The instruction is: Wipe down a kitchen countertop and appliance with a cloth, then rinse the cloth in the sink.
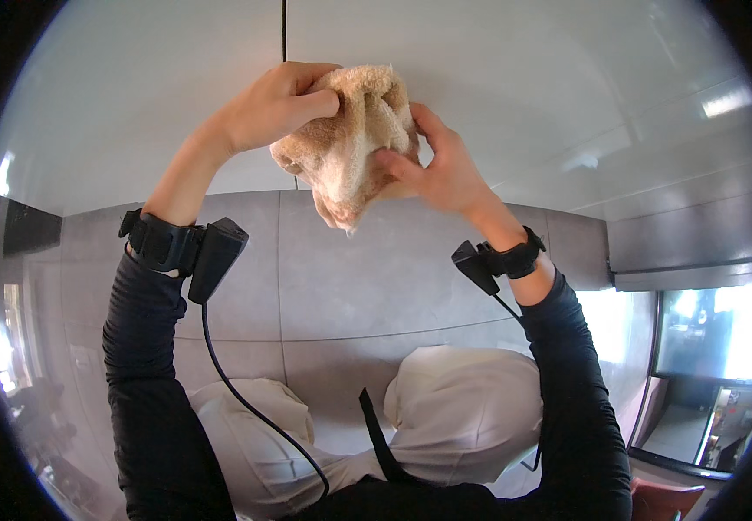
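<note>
A beige terry cloth (363,130), bunched and folded, is held up between both hands in front of a glossy pale cabinet front (174,84). My left hand (278,104) grips the cloth's upper left side, its thumb pressed on the front and its other fingers partly hidden behind the fabric. On the right side, my right hand (441,159) pinches the cloth between thumb and fingers. One corner of the cloth hangs down over the view of the floor. Whether the cloth touches the cabinet front cannot be told.
Grey floor tiles (376,273) lie below the cabinet front. A narrow dark gap (284,29) divides its panels. Black devices are strapped to both wrists, with a cable (239,391) running from the left one. At the right stands a glass-fronted unit (708,391); a reddish object (665,498) is near it.
</note>
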`<action>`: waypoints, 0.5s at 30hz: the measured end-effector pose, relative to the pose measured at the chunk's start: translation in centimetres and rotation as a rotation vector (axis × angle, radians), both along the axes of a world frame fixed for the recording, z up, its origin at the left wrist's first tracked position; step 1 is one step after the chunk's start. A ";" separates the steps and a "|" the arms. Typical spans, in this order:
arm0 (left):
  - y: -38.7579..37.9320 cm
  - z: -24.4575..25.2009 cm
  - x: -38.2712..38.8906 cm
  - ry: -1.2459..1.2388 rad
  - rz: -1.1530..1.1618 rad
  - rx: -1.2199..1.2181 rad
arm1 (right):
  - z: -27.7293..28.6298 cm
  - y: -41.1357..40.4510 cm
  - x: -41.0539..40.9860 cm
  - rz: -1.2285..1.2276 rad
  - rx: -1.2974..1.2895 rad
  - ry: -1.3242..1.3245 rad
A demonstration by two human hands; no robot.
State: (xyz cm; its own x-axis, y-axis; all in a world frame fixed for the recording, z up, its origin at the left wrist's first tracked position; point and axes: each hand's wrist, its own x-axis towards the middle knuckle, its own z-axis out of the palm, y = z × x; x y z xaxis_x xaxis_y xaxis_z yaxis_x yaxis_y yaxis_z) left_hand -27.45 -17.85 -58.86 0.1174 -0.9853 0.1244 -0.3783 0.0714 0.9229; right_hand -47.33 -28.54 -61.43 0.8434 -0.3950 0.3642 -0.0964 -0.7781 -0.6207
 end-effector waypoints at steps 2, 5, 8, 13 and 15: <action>0.2 -0.2 0.2 -0.018 -0.008 0.009 | 0.6 -0.7 -0.3 0.005 0.284 0.110; 0.3 -0.3 0.6 -0.013 -0.056 0.024 | 0.6 -1.2 -0.5 0.005 0.272 -0.052; 0.5 0.2 -0.3 -0.045 -0.090 0.033 | 1.8 -0.5 -0.6 -0.027 0.398 -0.040; -0.2 0.5 -1.7 -0.237 -0.101 0.024 | 1.8 -0.9 -0.7 0.020 0.380 -0.059; -0.4 0.4 -1.2 -0.369 -0.131 0.123 | 1.9 -1.0 -0.8 0.027 0.397 -0.059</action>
State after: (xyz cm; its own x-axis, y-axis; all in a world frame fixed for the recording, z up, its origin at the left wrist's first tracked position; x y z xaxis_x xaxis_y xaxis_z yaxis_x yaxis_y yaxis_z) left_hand -28.64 -18.23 -58.49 -0.0408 -0.9991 0.0148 -0.6805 0.0386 0.7317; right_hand -48.12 -29.58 -59.53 0.8375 -0.4929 0.2357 -0.0344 -0.4782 -0.8776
